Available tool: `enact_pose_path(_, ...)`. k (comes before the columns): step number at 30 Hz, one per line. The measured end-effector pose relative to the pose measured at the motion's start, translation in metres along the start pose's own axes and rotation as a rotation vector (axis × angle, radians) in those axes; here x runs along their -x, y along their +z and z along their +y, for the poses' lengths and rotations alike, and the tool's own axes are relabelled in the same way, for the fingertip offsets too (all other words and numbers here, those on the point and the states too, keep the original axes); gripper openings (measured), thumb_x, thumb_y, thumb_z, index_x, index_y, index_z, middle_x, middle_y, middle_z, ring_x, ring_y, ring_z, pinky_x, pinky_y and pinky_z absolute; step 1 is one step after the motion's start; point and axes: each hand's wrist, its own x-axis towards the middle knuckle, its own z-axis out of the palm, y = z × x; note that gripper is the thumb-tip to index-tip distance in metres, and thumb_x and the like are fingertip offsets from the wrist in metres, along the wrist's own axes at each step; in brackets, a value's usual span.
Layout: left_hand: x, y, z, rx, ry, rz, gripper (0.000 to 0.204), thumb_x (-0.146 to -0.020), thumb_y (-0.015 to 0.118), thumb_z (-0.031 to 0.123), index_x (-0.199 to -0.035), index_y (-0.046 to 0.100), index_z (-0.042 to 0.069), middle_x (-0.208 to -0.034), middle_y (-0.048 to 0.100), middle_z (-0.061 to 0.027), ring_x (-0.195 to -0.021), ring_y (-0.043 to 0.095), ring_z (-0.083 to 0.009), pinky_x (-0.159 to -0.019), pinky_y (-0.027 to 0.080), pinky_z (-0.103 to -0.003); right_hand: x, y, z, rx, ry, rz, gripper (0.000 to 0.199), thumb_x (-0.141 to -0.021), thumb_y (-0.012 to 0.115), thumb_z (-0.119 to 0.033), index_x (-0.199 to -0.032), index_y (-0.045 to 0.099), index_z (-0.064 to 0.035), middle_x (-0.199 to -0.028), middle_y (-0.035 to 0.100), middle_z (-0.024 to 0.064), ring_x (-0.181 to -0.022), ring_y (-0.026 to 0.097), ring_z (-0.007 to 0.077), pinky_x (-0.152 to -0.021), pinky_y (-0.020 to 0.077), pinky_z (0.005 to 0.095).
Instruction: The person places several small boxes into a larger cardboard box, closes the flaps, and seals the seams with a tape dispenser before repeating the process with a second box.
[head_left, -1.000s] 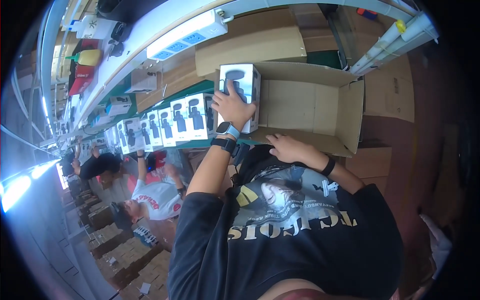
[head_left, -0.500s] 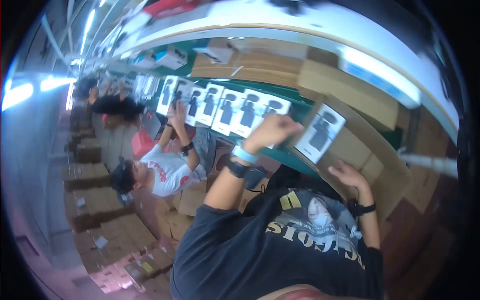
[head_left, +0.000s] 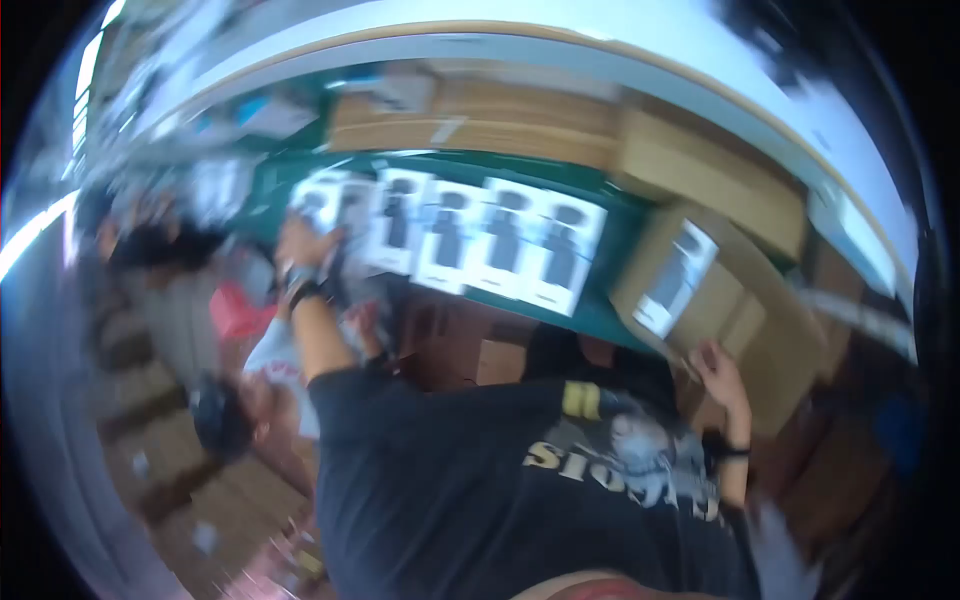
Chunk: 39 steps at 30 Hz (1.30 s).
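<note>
Green bench (head_left: 620, 215), five white boxes (head_left: 505, 240), left hand (head_left: 300, 245) gripping one, right hand (head_left: 722, 372) fingers indistinct at carton (head_left: 740, 300)

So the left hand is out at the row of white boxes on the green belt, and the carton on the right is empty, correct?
Not quite. The head view shows a white box already standing in the carton. The rest holds: the left hand is at the row of white boxes on the green belt.

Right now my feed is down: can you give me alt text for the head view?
Blurred fisheye view: the person's left hand reaches the left end of a row of white boxes on a green belt, while the right hand rests at the edge of an open carton holding one such box.
</note>
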Motion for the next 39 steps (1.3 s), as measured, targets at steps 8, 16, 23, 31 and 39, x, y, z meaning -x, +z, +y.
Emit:
enact_pose_path(8, 0.191, -0.148, 0.158, 0.649, 0.402, 0.418, 0.101, -0.064, 0.083, 0.034, -0.146, 0.042, -0.007, -0.128, 0.059, -0.0229, -0.119, 0.059, -0.0390, -0.103, 0.047, -0.049, 0.007, -0.024, -0.013, 0.084, -0.147, -0.010, 0.052, -0.096, 0.063, -0.043, -0.125, 0.062, -0.0002, -0.115, 0.068, 0.0242, -0.108, 0.065, 0.0393, -0.094, 0.0518, 0.0440)
enact_pose_path(16, 0.348, -0.130, 0.457, 1.517, 0.131, -1.252, 0.049, -0.083, 0.068, 0.019, -0.125, 0.059, -0.004, -0.102, 0.072, -0.0161, -0.092, 0.071, -0.0248, -0.086, 0.059, -0.036, 0.037, -0.031, 0.039, 0.002, -0.380, -0.252, 0.058, -0.097, 0.061, -0.043, -0.135, 0.055, 0.0010, -0.128, 0.061, 0.0283, -0.117, 0.061, 0.0419, -0.102, 0.0479, 0.0453)
enact_pose_path(23, 0.357, -0.088, 0.606, 1.070, 0.207, -1.225, 0.050, -0.080, 0.074, 0.033, -0.112, 0.066, -0.005, -0.096, 0.073, -0.0189, -0.083, 0.073, -0.0266, -0.074, 0.060, -0.034, 0.037, -0.002, 0.060, 0.036, -0.643, -0.364, 0.071, -0.095, 0.063, -0.044, -0.148, 0.041, -0.0021, -0.146, 0.046, 0.0266, -0.135, 0.045, 0.0430, -0.113, 0.0365, 0.0527)
enact_pose_path(31, 0.446, 0.007, 0.650, 0.055, 0.315, -0.187, 0.129, -0.056, 0.088, 0.060, -0.151, 0.027, -0.005, -0.140, 0.047, -0.0330, -0.124, 0.056, -0.0342, -0.098, 0.049, -0.045, 0.022, 0.001, 0.073, 0.101, -0.641, -0.408, 0.076, -0.095, 0.062, -0.039, -0.152, 0.030, -0.0011, -0.155, 0.033, 0.0262, -0.143, 0.033, 0.0448, -0.116, 0.0288, 0.0604)
enact_pose_path(39, 0.427, 0.029, 0.662, -0.105, 0.492, -0.389, 0.138, -0.056, 0.085, 0.072, -0.154, 0.023, -0.004, -0.151, 0.040, -0.0204, -0.139, 0.042, -0.0331, -0.108, 0.043, -0.050, 0.027, -0.003, 0.081, 0.049, -0.660, -0.349, 0.053, -0.098, 0.057, -0.023, -0.143, 0.044, 0.0014, -0.144, 0.045, 0.0287, -0.134, 0.044, 0.0451, -0.112, 0.0386, 0.0506)
